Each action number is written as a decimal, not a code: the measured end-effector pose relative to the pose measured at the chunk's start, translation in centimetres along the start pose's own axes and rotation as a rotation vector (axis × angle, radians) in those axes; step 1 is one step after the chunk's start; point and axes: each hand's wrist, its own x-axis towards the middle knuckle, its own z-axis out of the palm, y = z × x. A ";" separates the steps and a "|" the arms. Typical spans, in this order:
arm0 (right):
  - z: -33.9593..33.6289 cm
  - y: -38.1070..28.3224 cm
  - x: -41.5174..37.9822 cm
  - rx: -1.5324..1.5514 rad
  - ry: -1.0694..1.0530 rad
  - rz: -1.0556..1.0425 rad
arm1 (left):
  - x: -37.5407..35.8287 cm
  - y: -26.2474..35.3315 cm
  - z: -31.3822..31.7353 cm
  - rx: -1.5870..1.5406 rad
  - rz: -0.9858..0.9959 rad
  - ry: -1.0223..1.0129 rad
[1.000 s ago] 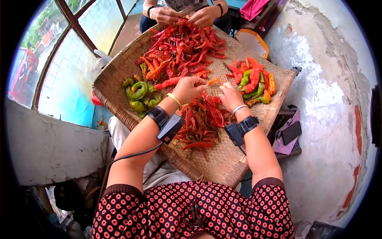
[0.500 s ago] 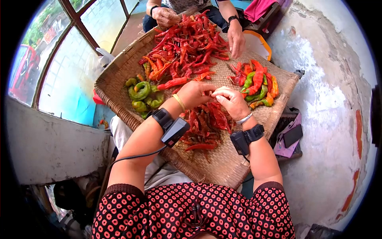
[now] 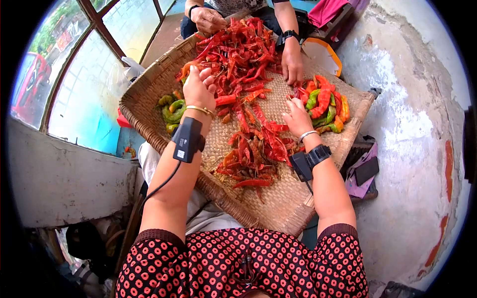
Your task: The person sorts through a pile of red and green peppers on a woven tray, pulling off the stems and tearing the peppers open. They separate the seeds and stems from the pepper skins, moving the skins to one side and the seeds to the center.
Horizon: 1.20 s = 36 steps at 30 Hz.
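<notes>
My left hand [image 3: 199, 92] is over the left part of the woven tray [image 3: 218, 191], fingers curled, with an orange chili pepper [image 3: 188, 67] at the thumb and fingertips; the grip is partly hidden. My right hand [image 3: 299, 118] reaches to the near edge of the mixed red, green and orange pepper pile [image 3: 325, 102], thumb apart from the fingers and nothing visible in it. Between my forearms is a pile of dried red chilies [image 3: 251, 159]. Wrinkled green peppers [image 3: 174, 114] lie left of my left wrist.
Across the tray sits another person, left hand [image 3: 208, 20] by the large red chili heap [image 3: 238, 54] and right hand [image 3: 292, 64] just beyond the mixed pile. A window [image 3: 82, 74] is on the left, a peeling wall [image 3: 407, 124] on the right.
My hands were together over the middle of the tray. They have parted, the left moving up and left, the right slightly forward. The other person's right hand has come closer to the mixed pile.
</notes>
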 end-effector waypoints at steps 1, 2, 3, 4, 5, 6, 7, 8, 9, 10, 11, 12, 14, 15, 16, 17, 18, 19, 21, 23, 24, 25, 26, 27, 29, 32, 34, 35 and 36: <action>-0.1 0.0 -0.1 -0.050 -0.017 -0.018 | 0.3 -0.4 -0.3 0.002 -0.002 -0.001; 0.0 0.1 -0.1 -0.050 -0.016 -0.016 | 1.0 -0.9 -1.0 0.100 -0.082 -0.072; 0.2 0.3 -0.1 -0.039 0.015 -0.027 | 0.9 -0.9 -0.9 0.198 -0.161 -0.143; 0.3 0.3 0.0 -0.029 0.046 -0.040 | 0.4 -1.2 -0.9 0.344 -0.143 -0.280; 0.3 0.3 0.0 -0.031 0.048 -0.043 | -0.3 -1.8 -0.6 0.438 -0.153 -0.351; 0.2 0.1 -0.2 -0.004 0.104 -0.102 | -1.4 -2.1 0.0 0.531 -0.161 -0.422; 0.0 -0.4 -0.5 0.024 0.160 -0.163 | -1.8 -2.9 0.0 0.630 -0.177 -0.501; -0.1 -0.9 -0.7 0.022 0.160 -0.168 | -2.1 -3.5 0.0 0.730 -0.191 -0.578; -0.6 -2.1 -1.2 0.039 0.173 -0.236 | -2.7 -3.5 0.2 0.980 -0.069 -0.719; -0.9 -3.3 -1.8 0.058 0.184 -0.300 | -2.5 -4.3 -0.4 1.111 0.134 -0.866; -1.1 -4.5 -2.5 0.077 0.150 -0.266 | -2.3 -5.0 -1.0 1.218 0.358 -0.974; -1.1 -5.2 -2.9 0.078 0.149 -0.265 | -2.4 -5.2 -1.1 1.317 0.589 -1.077; -1.2 -6.3 -3.8 0.112 0.123 -0.354 | -2.7 -5.5 -1.5 1.290 0.749 -1.109; -1.7 -7.2 -4.2 0.134 0.103 -0.354 | -2.9 -5.5 -1.4 1.377 0.741 -1.115; -2.1 -7.6 -4.5 0.134 0.103 -0.353 | -3.1 -5.4 -1.3 1.465 0.732 -1.118; -2.3 -7.9 -4.6 0.153 0.082 -0.399 | -3.2 -5.2 -1.2 1.448 0.705 -1.097; -2.3 -8.0 -4.8 0.174 0.060 -0.446 | -3.0 -5.2 -1.2 1.449 0.705 -1.097; -2.2 -8.1 -4.9 0.214 0.091 -0.481 | -2.5 -5.0 -1.3 1.427 0.704 -1.179; -2.5 -7.9 -4.7 0.259 0.116 -0.492 | -2.5 -4.8 -1.1 1.347 0.737 -1.248; -3.2 -7.7 -4.5 0.332 0.180 -0.417 | -2.7 -4.0 -0.7 1.368 0.557 -1.169; -3.1 -6.7 -4.0 0.310 0.257 -0.338 | -2.7 -3.7 -0.4 1.379 0.384 -1.087; -3.0 -5.3 -3.5 0.277 0.268 -0.292 | -2.4 -3.5 -0.6 1.231 0.402 -1.030; -2.8 -3.9 -3.1 0.244 0.277 -0.245 | -2.1 -3.2 -0.6 1.169 0.403 -0.960; -2.6 -3.0 -2.6 0.129 0.294 -0.231 | -1.4 -3.1 -0.5 1.011 0.338 -0.861; -1.5 -1.2 -2.0 -0.074 0.305 -0.192 | -1.1 -2.0 -0.1 0.682 0.223 -0.618; -0.2 -0.4 -1.4 -0.203 0.227 -0.176 | 0.8 -0.1 -0.6 0.125 0.187 -0.352; -0.3 -1.2 -1.3 -0.254 0.171 -0.171 | 1.9 0.9 -1.2 -0.260 0.074 -0.085; -0.5 -1.6 -1.4 -0.301 0.138 -0.152 | 2.3 1.2 -1.5 -0.329 0.016 -0.001; -0.6 -2.0 -1.5 -0.348 0.104 -0.133 | 2.5 1.4 -1.6 -0.398 -0.043 0.084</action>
